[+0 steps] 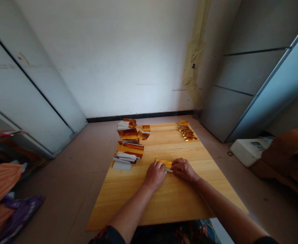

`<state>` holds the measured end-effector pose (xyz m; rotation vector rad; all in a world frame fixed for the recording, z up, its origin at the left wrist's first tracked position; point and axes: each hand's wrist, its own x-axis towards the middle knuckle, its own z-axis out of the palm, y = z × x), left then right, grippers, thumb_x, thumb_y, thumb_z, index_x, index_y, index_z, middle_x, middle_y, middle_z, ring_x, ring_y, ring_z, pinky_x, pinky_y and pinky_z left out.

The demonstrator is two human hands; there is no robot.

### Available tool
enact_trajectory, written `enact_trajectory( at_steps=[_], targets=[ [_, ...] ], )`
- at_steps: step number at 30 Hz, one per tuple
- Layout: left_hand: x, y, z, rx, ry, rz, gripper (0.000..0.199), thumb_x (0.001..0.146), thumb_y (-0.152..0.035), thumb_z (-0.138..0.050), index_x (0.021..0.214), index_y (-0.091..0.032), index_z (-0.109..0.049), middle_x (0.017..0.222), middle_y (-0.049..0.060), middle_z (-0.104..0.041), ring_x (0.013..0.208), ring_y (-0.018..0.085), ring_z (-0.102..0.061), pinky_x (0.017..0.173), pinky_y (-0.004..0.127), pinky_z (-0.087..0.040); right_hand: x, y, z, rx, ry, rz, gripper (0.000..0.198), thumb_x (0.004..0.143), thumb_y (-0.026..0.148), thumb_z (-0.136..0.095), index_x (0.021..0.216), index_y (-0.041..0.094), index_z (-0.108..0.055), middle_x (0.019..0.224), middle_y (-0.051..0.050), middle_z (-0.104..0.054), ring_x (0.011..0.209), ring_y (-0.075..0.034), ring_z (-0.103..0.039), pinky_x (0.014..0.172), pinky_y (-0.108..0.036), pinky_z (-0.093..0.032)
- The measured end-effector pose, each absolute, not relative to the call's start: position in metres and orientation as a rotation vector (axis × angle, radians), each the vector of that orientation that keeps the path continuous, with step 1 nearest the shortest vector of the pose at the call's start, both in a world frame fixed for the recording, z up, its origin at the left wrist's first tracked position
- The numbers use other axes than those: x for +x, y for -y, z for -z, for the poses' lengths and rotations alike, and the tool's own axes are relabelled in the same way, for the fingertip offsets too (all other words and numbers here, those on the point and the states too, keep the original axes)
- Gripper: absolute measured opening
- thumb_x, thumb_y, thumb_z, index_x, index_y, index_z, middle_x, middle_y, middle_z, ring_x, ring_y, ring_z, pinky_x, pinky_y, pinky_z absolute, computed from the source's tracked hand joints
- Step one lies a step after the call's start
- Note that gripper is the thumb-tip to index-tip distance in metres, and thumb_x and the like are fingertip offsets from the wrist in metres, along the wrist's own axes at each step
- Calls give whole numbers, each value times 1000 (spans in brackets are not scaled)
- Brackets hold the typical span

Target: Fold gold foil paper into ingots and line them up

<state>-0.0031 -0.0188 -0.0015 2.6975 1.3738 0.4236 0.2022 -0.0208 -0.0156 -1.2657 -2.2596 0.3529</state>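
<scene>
A sheet of gold foil paper (165,162) lies on the wooden table, its near edge turned up to show a pale underside. My left hand (156,174) grips its left end with bent fingers. On the right end, my right hand (184,169) has its fingers curled over the paper. Both hands rest low on the tabletop, and their fingertips partly hide the sheet. To the left is a stack of loose gold paper sheets (130,149), some with white backs up. Several folded gold paper pieces (187,130) sit in a row at the far right corner.
The wooden table (169,200) stands before a white wall (128,61). A grey cabinet or fridge (230,88) is at the right, with a white box (248,150) by it. Orange cloth (3,179) and a purple bag (24,217) are at the left.
</scene>
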Motion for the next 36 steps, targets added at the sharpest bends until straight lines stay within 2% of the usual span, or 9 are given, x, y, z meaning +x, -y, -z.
enact_trajectory(
  at_steps=[6,12,17,24,29,36],
  targets=[
    [-8,25,1,2676,-1343,-453,32,85,-28,-53,115,-19,-56,105,7,-57,101,23,-50,90,39,-44,193,18,10,-1436,2237,-374,16,83,31,-57,81,26,-72,92,-3,-66,89,-18,-56,82,-32,-38],
    [-6,29,-1,2647,-1410,-400,19,88,-22,-46,100,-21,-61,98,6,-57,96,21,-51,86,36,-45,182,14,-4,-1657,2221,-422,14,80,33,-61,80,25,-72,88,-2,-67,86,-17,-57,78,-29,-37],
    [-6,32,0,2671,-1408,-369,21,86,-18,-48,102,-22,-60,96,6,-57,95,22,-51,83,36,-46,174,12,-11,-1814,2182,-431,10,77,32,-65,77,24,-71,85,-2,-67,87,-18,-57,77,-29,-34],
    [-8,33,0,2686,-1372,-384,22,84,-15,-49,103,-21,-58,98,6,-57,98,22,-50,87,37,-46,172,11,-11,-1873,2180,-439,8,75,30,-66,78,24,-71,86,-2,-66,87,-18,-56,76,-29,-32],
    [-9,34,-1,2731,-1328,-390,31,86,-16,-46,115,-25,-53,101,6,-57,99,22,-50,86,36,-46,171,10,-11,-1893,2157,-453,8,74,31,-67,76,24,-70,86,-2,-67,88,-18,-57,78,-30,-31],
    [-9,33,5,2756,-1346,-418,24,87,-22,-48,108,-27,-58,97,6,-55,97,22,-50,84,36,-47,174,7,-8,-1890,2122,-493,7,70,23,-66,76,24,-70,86,-1,-68,87,-17,-59,78,-29,-35]
  ],
)
